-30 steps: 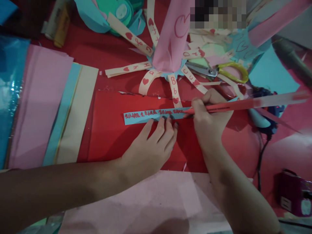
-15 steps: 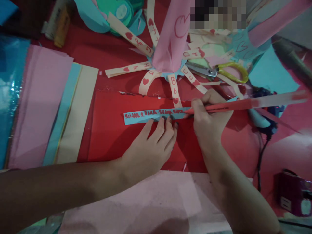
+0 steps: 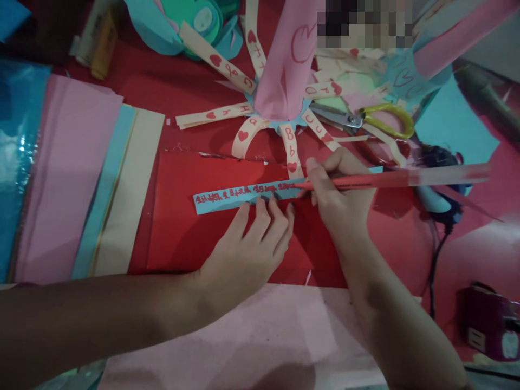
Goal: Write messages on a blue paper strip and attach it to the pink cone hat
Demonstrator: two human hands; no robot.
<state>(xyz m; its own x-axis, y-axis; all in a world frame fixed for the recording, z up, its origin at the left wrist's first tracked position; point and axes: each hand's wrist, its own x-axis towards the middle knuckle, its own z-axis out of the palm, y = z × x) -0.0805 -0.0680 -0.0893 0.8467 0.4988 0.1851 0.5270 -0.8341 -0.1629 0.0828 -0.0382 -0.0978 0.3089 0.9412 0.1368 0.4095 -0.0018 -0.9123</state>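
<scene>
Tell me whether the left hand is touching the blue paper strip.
Touching. The head view shows it: the left hand has its fingers resting over the lower edge of the blue paper strip.

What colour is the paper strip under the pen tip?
The paper strip is light blue; best seen in head view.

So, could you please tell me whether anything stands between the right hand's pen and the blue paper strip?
Nothing visible does: the red pen in the right hand has its tip at the blue paper strip, and the left hand touches the lower edge.
</scene>
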